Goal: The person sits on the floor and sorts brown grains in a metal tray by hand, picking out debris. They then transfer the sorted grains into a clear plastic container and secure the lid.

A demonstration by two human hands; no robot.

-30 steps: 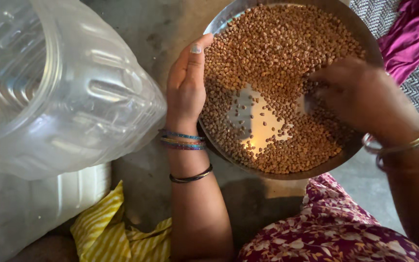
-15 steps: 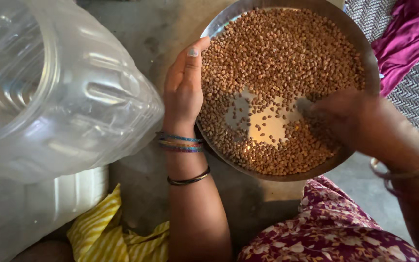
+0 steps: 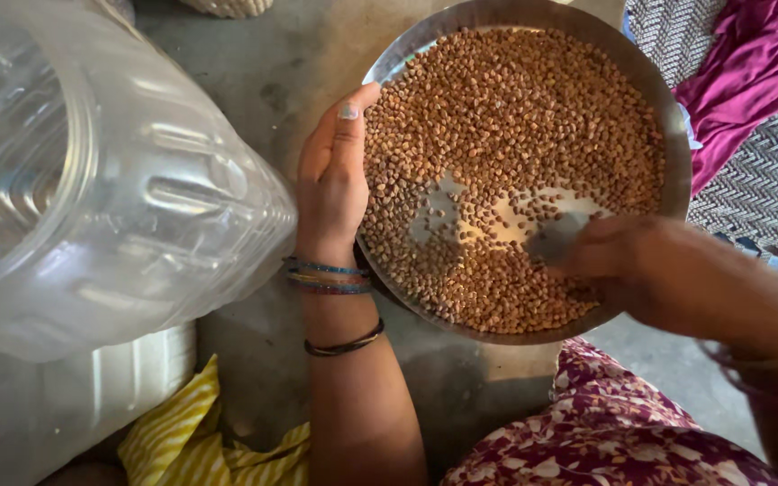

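jar: big clear ribbed plastic jar (image 3: 92, 180), lying on its side at 9 o'clock, untouched
left hand: left hand (image 3: 333, 184) clamps the rim at the plate's 9 o'clock, thumb over the edge
plate: round steel plate (image 3: 650, 90), top centre, round so no long axis, looks tipped slightly
chickpeas: small brown chickpeas (image 3: 515, 117), bare patch mid-plate
right hand: right hand (image 3: 677, 279) at 4 o'clock, fingers loosely curled, raking chickpeas
tip: judged best to keep the plate level and sweep shallow

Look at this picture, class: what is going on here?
A person holds a round steel plate of small brown chickpeas. The left hand grips the plate's rim, and the right hand reaches in near a bare patch among them. A big clear plastic jar lies beside the plate, over a yellow striped cloth.
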